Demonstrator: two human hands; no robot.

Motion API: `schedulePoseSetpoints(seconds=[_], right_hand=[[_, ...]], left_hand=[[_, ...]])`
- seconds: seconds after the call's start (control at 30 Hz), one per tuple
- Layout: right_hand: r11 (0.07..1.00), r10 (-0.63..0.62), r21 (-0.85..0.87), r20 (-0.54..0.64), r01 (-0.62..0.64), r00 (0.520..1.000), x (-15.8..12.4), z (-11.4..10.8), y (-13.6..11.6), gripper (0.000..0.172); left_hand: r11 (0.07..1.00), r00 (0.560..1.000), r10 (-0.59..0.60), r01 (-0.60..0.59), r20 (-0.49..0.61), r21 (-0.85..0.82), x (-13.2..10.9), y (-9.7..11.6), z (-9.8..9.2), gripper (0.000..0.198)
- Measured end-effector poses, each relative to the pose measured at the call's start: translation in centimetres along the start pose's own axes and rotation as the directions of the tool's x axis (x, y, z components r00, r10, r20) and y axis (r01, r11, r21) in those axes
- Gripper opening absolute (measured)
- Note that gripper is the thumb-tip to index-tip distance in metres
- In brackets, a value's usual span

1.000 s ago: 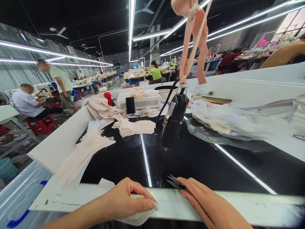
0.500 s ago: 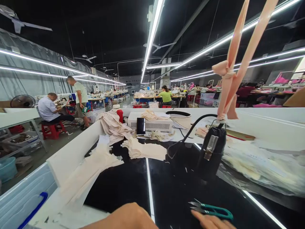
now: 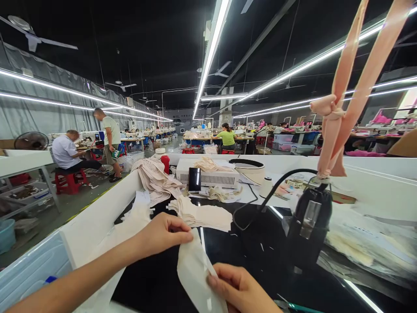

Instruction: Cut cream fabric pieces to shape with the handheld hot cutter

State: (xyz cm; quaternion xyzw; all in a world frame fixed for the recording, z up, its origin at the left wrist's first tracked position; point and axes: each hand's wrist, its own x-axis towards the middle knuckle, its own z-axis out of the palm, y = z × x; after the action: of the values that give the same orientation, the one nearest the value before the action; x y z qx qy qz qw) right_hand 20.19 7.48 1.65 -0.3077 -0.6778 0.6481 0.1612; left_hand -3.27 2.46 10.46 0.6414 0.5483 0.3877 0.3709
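Observation:
A pale cream fabric piece (image 3: 194, 267) hangs between my two hands over the glossy black tabletop (image 3: 254, 269). My left hand (image 3: 167, 234) pinches its upper end between thumb and fingers. Lower down, my right hand (image 3: 239, 284) grips the fabric's right edge, thumb on top. Just beyond the fabric lies a stack of similar cream pieces (image 3: 208, 216), and more cream fabric (image 3: 132, 224) lies to the left, partly behind my left arm. Green-handled thread snips (image 3: 298, 308) show only in part at the bottom edge, right of my right hand.
A black device (image 3: 308, 226) hangs from a knotted pink strip (image 3: 332, 115), its cable (image 3: 280, 184) curving left. Behind are a white box (image 3: 216, 176), a phone (image 3: 194, 179) and a red thread spool (image 3: 165, 164). Plastic-bagged material (image 3: 368, 243) lies right. Several people sit or stand farther off.
Both hands have risen into view and now hold a cream fabric piece between them. My right hand has left the snips, which now sit lower in view.

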Motion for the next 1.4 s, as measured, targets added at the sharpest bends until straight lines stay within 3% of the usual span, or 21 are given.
schedulePoseSetpoints(seconds=[0.1, 0.23, 0.37, 0.47, 0.53, 0.6, 0.7, 0.77, 0.87, 0.97, 1.13, 1.3, 1.4], right_hand=[[0.992, 0.016, -0.119, -0.130, -0.032, 0.991, 1.9, -1.8, -1.9, 0.054], [0.981, -0.085, -0.191, -0.286, 0.030, 0.954, 4.7, -4.1, -3.8, 0.039], [0.952, -0.234, -0.291, -0.476, 0.100, 0.848, 7.8, -6.3, -5.5, 0.043], [0.900, -0.360, -0.417, -0.554, 0.124, 0.750, 9.6, -7.9, -6.0, 0.048], [0.847, -0.439, -0.517, -0.555, 0.120, 0.707, 10.2, -8.9, -5.6, 0.045], [0.787, -0.497, -0.607, -0.521, 0.107, 0.694, 10.5, -9.5, -4.7, 0.038], [0.702, -0.540, -0.707, -0.447, 0.088, 0.713, 10.7, -9.6, -3.1, 0.025], [0.655, -0.547, -0.752, -0.400, 0.078, 0.735, 10.8, -9.1, -2.4, 0.027], [0.605, -0.540, -0.793, -0.341, 0.073, 0.770, 11.5, -7.8, -2.1, 0.037], [0.589, -0.520, -0.806, -0.320, 0.061, 0.792, 12.7, -6.8, -2.3, 0.036], [0.634, -0.463, -0.773, -0.373, 0.006, 0.804, 14.1, -7.7, -1.5, 0.031], [0.699, -0.477, -0.715, -0.482, -0.015, 0.735, 13.9, -10.5, -0.2, 0.034], [0.688, -0.586, -0.725, -0.539, 0.019, 0.605, 14.0, -12.0, -0.1, 0.033]], left_hand=[[1.000, 0.999, 0.013, -0.013, -0.040, 0.022, 2.4, -0.6, -1.8, 0.037], [0.997, 0.993, 0.043, -0.035, -0.109, 0.070, 6.7, -1.0, -3.6, 0.036], [0.983, 0.975, 0.138, -0.114, -0.176, 0.141, 10.6, -0.9, -4.6, 0.031], [0.953, 0.940, 0.251, -0.197, -0.233, 0.230, 12.0, -1.3, -4.8, 0.026], [0.929, 0.923, 0.301, -0.227, -0.239, 0.291, 12.1, -2.4, -4.6, 0.022], [0.913, 0.925, 0.315, -0.233, -0.215, 0.334, 11.9, -4.1, -4.0, 0.020], [0.902, 0.937, 0.304, -0.226, -0.172, 0.367, 11.4, -6.6, -3.2, 0.018], [0.896, 0.939, 0.306, -0.228, -0.158, 0.382, 11.3, -7.5, -2.9, 0.019], [0.878, 0.932, 0.333, -0.252, -0.141, 0.407, 11.3, -7.6, -3.0, 0.020], [0.859, 0.923, 0.366, -0.285, -0.121, 0.426, 11.5, -6.9, -3.2, 0.019], [0.840, 0.900, 0.411, -0.313, -0.143, 0.443, 11.7, -6.7, -3.4, 0.017], [0.833, 0.892, 0.419, -0.305, -0.169, 0.461, 12.5, -7.3, -3.7, 0.016], [0.833, 0.894, 0.411, -0.290, -0.177, 0.471, 13.5, -7.5, -3.9, 0.021]])
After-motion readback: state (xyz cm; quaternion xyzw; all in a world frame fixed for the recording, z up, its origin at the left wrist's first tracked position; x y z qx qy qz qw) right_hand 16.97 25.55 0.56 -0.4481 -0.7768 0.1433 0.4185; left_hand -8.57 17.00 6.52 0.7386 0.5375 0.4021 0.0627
